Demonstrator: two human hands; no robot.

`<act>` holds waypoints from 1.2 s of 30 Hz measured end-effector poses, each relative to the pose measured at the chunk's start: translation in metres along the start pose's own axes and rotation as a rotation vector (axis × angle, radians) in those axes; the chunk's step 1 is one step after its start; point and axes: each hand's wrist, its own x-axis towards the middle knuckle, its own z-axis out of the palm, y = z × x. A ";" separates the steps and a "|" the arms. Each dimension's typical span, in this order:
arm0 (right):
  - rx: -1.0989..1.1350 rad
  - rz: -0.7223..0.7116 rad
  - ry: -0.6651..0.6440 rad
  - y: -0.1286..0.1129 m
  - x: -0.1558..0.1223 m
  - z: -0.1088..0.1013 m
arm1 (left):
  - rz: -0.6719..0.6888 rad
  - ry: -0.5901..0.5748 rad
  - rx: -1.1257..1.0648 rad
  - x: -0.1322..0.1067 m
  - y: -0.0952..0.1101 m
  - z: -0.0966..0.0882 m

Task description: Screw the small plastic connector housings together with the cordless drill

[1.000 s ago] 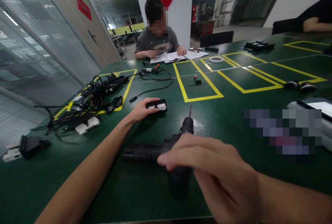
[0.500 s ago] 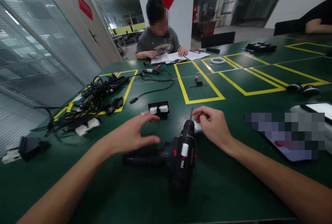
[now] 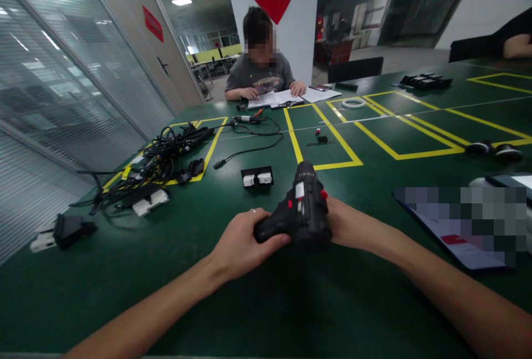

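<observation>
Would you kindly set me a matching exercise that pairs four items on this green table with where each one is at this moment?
Items:
1. Cordless drill
2. White ring
3. Black holder with two white inserts
4. Bundle of black cables

Places:
A. Inside a yellow outline
B. Gripped by the left hand and right hand
C. On the green table, outside every outline
D. Sprawled across another yellow outline

Pairs: 1-B, 2-A, 3-C, 4-D
</observation>
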 end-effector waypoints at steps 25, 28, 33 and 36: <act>0.737 0.213 0.571 -0.019 -0.001 -0.018 | 0.199 0.178 -0.158 0.120 -0.109 -0.024; 0.670 0.282 0.516 -0.026 -0.003 -0.018 | 0.234 0.177 -0.215 0.139 -0.101 -0.017; 0.688 0.428 0.394 -0.037 -0.006 -0.016 | 0.257 0.188 -0.299 0.163 -0.104 -0.008; 0.669 0.435 0.331 -0.040 -0.009 -0.014 | 0.227 0.215 -0.349 0.165 -0.108 -0.003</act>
